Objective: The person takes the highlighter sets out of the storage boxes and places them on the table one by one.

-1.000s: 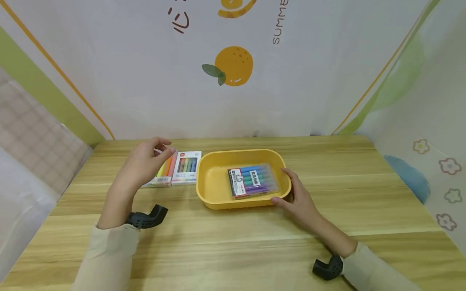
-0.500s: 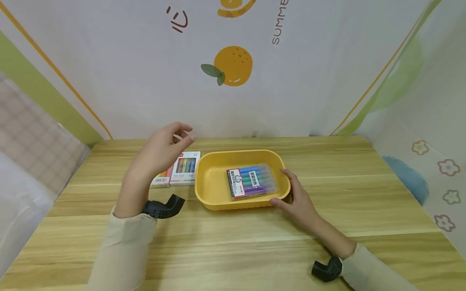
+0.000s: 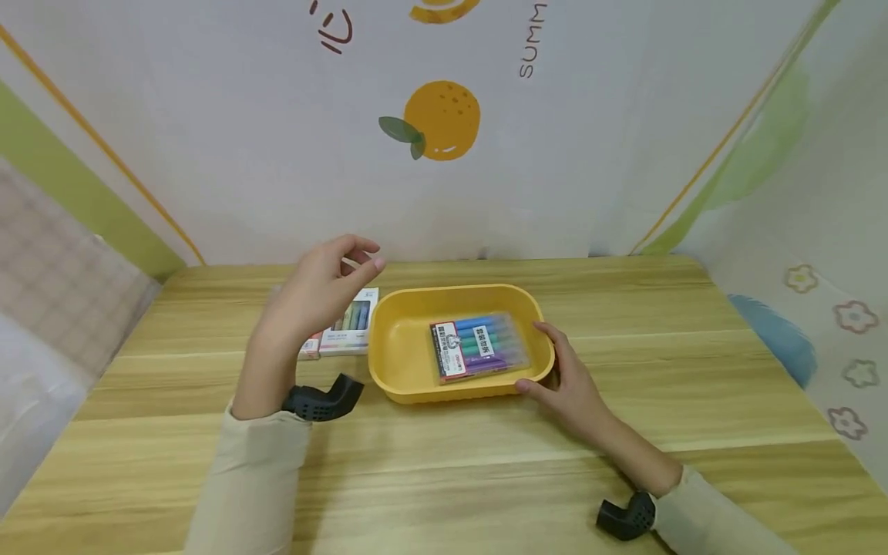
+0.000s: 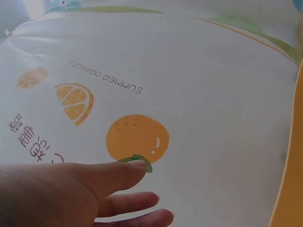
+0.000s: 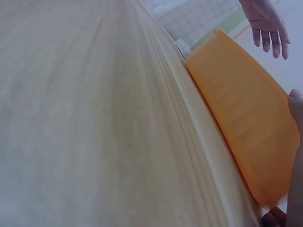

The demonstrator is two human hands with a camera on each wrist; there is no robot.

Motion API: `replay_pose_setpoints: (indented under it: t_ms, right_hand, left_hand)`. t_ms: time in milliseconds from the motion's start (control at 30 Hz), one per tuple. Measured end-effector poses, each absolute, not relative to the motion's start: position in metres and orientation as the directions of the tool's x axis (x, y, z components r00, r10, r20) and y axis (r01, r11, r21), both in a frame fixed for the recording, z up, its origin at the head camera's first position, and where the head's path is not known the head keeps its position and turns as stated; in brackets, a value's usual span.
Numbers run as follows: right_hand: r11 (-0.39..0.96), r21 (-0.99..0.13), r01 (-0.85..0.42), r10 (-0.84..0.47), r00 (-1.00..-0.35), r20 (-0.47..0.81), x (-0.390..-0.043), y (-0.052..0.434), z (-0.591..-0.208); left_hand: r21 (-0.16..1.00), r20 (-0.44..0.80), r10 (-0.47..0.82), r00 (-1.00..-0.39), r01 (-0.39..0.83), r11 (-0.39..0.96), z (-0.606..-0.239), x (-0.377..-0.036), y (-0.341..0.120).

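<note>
My left hand [image 3: 315, 289] hangs in the air left of centre in the head view, fingers loose and apart, holding nothing. Under it, two marker boxes [image 3: 347, 331] lie on the counter [image 3: 444, 470], just left of the yellow tray [image 3: 395, 347]. My right hand [image 3: 565, 378] rests against the tray's right rim, fingers bent lightly on it. A marker pack [image 3: 475, 348] lies inside the tray, mid-frame.
</note>
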State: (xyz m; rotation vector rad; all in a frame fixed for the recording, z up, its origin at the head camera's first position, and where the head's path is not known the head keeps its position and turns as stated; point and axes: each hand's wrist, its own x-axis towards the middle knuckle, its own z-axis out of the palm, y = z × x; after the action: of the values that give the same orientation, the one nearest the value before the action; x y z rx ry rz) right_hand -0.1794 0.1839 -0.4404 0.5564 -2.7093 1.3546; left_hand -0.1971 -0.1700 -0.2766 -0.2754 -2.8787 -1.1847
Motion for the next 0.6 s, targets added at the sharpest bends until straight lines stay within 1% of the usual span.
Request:
replay_pose_setpoints:
  t_ms: [300, 600]
  right_hand:
    - [0.547, -0.761, -0.35, -0.292, -0.931, 0.218, -0.181, 0.183, -0.442]
    - [0.548, -0.759, -0.352, -0.294, -0.93, 0.22, -0.18, 0.183, -0.442]
  left_hand:
    - [0.701, 0.086, 0.18, -0.98, 0.188, 0.688, -0.281, -0.199, -0.165]
    - [0.689, 0.061, 0.223, -0.973, 0.203, 0.696, -0.297, -0.206, -0.152]
